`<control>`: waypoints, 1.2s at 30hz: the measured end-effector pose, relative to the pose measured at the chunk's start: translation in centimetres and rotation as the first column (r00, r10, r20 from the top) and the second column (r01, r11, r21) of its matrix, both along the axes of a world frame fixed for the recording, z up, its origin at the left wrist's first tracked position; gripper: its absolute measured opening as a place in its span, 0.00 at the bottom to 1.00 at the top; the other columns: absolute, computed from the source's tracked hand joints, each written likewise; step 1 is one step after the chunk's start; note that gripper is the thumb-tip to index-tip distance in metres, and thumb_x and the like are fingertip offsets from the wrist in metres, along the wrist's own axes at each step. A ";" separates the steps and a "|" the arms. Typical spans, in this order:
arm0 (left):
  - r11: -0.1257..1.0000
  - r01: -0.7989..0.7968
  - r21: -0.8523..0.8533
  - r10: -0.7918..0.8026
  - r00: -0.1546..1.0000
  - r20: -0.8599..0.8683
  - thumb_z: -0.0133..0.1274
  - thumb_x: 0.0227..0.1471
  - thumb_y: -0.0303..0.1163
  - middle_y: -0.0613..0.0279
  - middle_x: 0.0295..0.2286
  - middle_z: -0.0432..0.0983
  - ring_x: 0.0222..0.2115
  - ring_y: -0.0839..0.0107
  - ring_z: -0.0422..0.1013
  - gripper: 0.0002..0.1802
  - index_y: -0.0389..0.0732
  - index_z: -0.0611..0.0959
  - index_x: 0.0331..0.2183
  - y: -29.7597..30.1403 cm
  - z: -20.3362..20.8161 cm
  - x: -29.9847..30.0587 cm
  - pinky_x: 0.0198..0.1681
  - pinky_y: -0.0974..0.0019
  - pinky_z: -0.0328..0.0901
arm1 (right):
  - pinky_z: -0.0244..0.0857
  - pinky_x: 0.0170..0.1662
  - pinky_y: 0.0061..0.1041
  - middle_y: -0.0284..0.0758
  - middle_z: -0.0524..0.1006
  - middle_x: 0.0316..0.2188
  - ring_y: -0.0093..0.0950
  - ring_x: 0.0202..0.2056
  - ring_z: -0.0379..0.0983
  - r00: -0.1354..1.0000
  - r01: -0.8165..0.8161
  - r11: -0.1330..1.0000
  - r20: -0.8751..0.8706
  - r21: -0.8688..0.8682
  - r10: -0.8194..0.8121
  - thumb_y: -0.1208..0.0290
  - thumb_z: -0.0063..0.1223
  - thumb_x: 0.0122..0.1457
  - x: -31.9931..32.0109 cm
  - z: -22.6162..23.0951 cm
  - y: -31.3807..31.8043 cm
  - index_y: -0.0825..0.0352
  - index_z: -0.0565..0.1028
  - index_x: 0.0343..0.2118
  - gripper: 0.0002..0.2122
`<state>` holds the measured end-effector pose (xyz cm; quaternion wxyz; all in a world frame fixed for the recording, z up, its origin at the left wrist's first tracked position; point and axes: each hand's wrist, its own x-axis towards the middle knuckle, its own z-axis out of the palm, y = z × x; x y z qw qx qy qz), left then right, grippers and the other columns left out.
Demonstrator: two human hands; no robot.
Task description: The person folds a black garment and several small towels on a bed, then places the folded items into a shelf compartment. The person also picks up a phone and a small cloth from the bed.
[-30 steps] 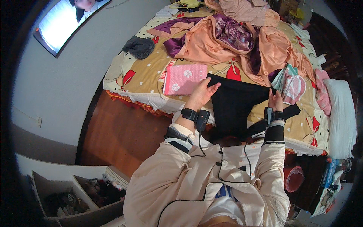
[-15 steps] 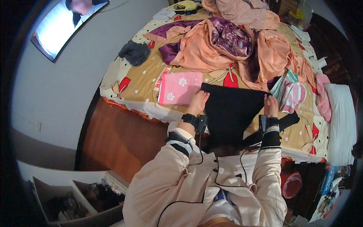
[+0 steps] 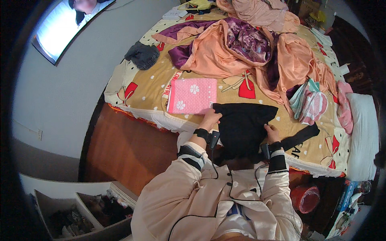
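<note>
A black garment (image 3: 243,126) lies at the near edge of the bed, its lower part hanging over the edge towards me. One narrow black strip, like a sleeve or leg, reaches out to the right of my right wrist. My left hand (image 3: 211,119) pinches the garment's left side near its upper corner. On the opposite side, my right hand (image 3: 273,133) grips its edge between thumb and fingers. A folded pink towel (image 3: 193,95) with white flowers lies flat just beyond my left hand.
A peach and purple satin quilt (image 3: 217,52) is heaped across the bed's middle. Left of it sits a dark grey knitted item (image 3: 142,55). Striped cloths (image 3: 311,102) and a white pillow (image 3: 360,136) lie right. An open drawer (image 3: 86,213) stands lower left, a red bin (image 3: 304,199) lower right.
The black garment's upper edge has come nearer to me, and its spread is narrower and shorter. My right hand has moved left and towards me; my left hand has come slightly nearer.
</note>
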<state>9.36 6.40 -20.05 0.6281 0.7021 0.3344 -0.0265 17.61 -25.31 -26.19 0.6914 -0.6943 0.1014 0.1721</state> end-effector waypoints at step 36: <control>0.545 -0.096 -0.833 0.566 0.775 0.280 0.39 0.55 0.38 0.53 0.35 0.73 0.36 0.54 0.71 0.14 0.39 0.74 0.36 4.3 9.0 -1.9 0.42 0.46 0.65 | 0.68 0.43 0.34 0.37 0.76 0.37 0.34 0.40 0.72 0.989 0.126 0.744 -0.024 0.656 -0.147 0.51 0.40 0.57 0.1 7.7 -16.9 0.66 0.68 0.46 0.23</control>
